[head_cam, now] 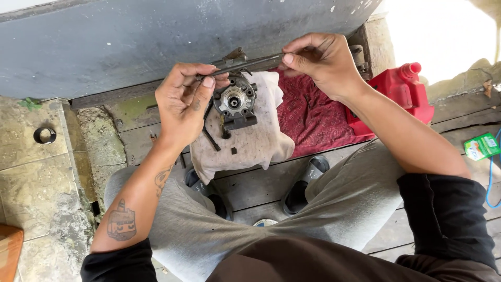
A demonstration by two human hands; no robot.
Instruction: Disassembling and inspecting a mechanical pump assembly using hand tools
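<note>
My left hand (183, 102) and my right hand (319, 60) hold the two ends of a thin dark metal rod (245, 64), which runs level between them. Fingertips pinch it at each end. Just below the rod sits a greasy round metal part with a bearing in its middle (235, 102), resting on a stained white cloth (255, 143). A small black pin (211, 139) and a tiny dark piece (233, 151) lie on the cloth near it. The cloth overlaps a dark red patterned cloth (313, 120).
A red plastic jug (404, 89) stands at the right. A green packet (481, 146) and a blue cable (491, 177) lie at the far right. A metal ring (44, 135) sits on the stone slab at left. A grey wall (156, 36) rises behind. My sandalled feet rest on wooden planks.
</note>
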